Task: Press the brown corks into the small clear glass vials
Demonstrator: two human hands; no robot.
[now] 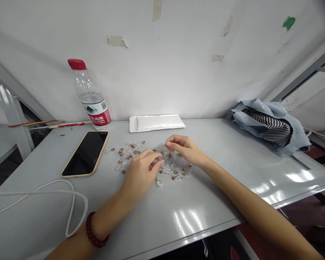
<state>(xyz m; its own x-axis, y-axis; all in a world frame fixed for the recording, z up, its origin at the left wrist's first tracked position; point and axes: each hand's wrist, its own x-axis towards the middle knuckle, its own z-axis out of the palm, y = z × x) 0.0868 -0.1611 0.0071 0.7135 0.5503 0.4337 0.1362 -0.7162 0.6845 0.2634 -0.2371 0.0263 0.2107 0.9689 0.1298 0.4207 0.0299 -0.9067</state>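
Note:
Many tiny clear glass bottles with cork stoppers (176, 177) lie scattered in a loose pile on the grey table, under and around both hands. My left hand (141, 169) is over the pile's middle, thumb and forefinger closing on a small clear glass bottle (160, 158). Just to its right and a little farther back, my right hand (185, 148) hovers over the pile with thumb and forefinger pinched together. Whatever may be between those fingertips is too small to make out. A red bead bracelet (93, 231) circles my left wrist.
At the left lie a phone (85, 155) and a white cable (73, 202). A red-capped water bottle (93, 101) stands against the wall. Behind the pile is a flat white packet (159, 122). Bunched blue and striped cloth (271, 122) occupies the table's right rear.

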